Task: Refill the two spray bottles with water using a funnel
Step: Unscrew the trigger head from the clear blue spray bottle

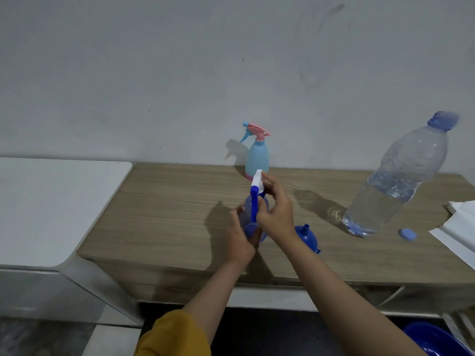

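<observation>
Both hands are busy with the clear spray bottle (253, 219) over the front middle of the worktop (159, 201). The left hand (240, 237) is wrapped around its body from below, and the right hand (276, 214) pinches the white and blue spray head (257, 187) at the neck. Looks to me like the head is being twisted, but I can't tell if it's going on or coming off, or how much water is inside.

What could go wrong: the bottle seems to be held off the surface, so a slippery grip or a sudden twist could tip it and spill. There are already a few drops (189, 214) on the wood to the left of the hands. The blue funnel (307, 237) lies spout-up right by the right wrist, close to the front edge, so an elbow swing could knock it off. The big water bottle (395, 181) toward the right end looks uncapped, with its cap (407, 234) lying beside it, and the white paper (460, 227) at the right edge would soak up any spill.

The light blue spray bottle (257, 158) stands at the back edge against the wall, well out of the way. The left half of the worktop has the most room for setting things down.
</observation>
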{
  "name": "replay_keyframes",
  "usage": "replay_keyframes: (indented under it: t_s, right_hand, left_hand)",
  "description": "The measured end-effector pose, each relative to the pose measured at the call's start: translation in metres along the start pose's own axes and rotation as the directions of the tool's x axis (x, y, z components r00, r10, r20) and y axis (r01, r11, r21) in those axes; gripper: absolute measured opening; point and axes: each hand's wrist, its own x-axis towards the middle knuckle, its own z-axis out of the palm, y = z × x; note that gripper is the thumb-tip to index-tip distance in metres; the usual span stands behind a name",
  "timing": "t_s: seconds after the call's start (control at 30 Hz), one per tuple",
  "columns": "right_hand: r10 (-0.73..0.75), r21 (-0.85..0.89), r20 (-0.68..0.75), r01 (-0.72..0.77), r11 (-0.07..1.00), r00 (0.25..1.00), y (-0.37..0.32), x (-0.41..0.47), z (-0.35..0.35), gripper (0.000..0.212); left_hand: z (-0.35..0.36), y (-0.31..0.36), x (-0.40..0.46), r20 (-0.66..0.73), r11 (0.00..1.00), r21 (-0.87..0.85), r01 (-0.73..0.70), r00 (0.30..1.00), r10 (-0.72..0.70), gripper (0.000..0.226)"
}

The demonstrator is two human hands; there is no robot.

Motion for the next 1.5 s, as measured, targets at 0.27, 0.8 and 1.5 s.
replay_keyframes:
  t_s: [0.27,0.8,1.5]
  right_hand:
    - [-0.111,-0.063,0.021,0.112,0.992,0.994,0.007,0.004,-0.005,0.059]
    - [0.02,0.185,-0.457,0.073,0.98,0.889,-0.064,0.084,-0.078,0.045]
    - [0.516,-0.727,-0.043,-0.381,0.571,0.856,0.105,0.035,-0.141,0.03]
  left_hand:
    - [0.0,0.004,-0.001,0.008,0.999,-0.009,0.037,0.999,-0.037,0.055]
    - [-0.001,0.008,-0.002,-0.079,1.0,0.026,-0.011,0.997,0.013,0.056]
    - [-0.003,0.021,-0.006,-0.1,0.998,0.067,-0.021,0.995,0.027,0.058]
